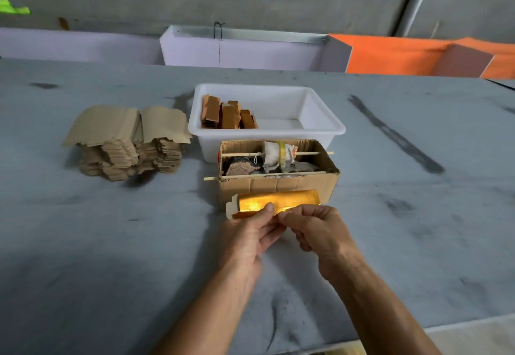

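Head view: both hands pinch the near edge of a gold card blank (276, 204), left hand (250, 234) beside right hand (320, 232), above the table (111, 243) before the cardboard box (278, 184). It looks light and springy (glossy, likely slippery); edges and crease lines seem the safest holds.

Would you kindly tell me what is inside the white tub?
Folded brown card pieces stand bunched at the left end of the white tub; its right side shows bare floor. The near wall hides whatever lies right behind it.
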Demonstrator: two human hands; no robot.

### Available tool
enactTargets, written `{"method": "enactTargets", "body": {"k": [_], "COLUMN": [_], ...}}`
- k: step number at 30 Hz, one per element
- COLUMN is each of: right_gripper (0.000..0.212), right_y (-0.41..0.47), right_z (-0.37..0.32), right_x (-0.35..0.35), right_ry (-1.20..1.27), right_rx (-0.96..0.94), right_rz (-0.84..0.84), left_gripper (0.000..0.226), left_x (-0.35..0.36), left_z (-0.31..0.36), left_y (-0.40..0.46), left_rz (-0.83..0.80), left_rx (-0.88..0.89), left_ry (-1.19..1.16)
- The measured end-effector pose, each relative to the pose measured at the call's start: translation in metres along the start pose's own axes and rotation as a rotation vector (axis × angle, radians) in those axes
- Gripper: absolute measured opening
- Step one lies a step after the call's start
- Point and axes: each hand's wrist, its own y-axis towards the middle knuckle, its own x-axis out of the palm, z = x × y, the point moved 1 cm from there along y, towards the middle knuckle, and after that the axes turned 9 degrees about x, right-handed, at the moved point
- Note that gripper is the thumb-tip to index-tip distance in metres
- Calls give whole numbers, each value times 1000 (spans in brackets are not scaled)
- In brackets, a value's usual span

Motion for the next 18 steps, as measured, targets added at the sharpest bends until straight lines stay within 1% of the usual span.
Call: {"method": "enactTargets", "body": {"k": [2,5,7,18], "right_gripper": [39,26,22,26], "right_y": [0,0,-1,-2], "right_z": [-1,-3,-4,-8], "right_x": [-1,-1,-2,-1], "right_ry": [-1,-7,-13,-22], "right_rx": [6,10,8,17], "right_rz": [0,-6,-12,-29], "left_gripper": [7,7,6,8], "left_x": [-1,-1,0,-2], "left_z": [0,0,1,0], "left_y": [0,0,-1,0], "left_rz": [-11,-14,-14,-10], "left_rx": [3,0,-4,20], "left_ry": [7,5,6,5]}}
